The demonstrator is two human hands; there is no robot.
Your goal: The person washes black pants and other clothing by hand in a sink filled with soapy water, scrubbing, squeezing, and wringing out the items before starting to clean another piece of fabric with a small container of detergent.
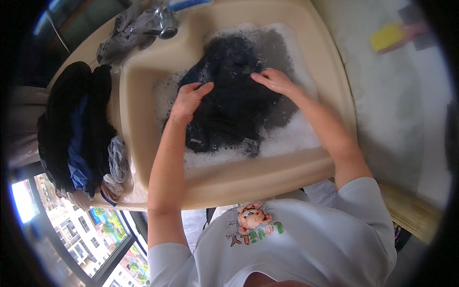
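A dark, soaked garment [229, 95] lies spread in soapy water inside the beige sink [138, 110]; its exact kind does not show. My left hand [189, 99] grips the garment's left side, thumb on top and fingers curled into the cloth. On the upper right side of the same cloth, my right hand [273, 80] pinches it between thumb and fingers. Part of the garment sits under grey water and white suds [296, 131]. Both hands are at about the water's surface.
A chrome faucet [166, 24] stands at the sink's upper left, beside a grey wet cloth [125, 36]. Black and blue clothes [79, 124] are heaped on the left ledge, with small grey pieces [117, 158] near them. A yellow-headed brush [387, 37] is at the upper right; a window [81, 229] is lower left.
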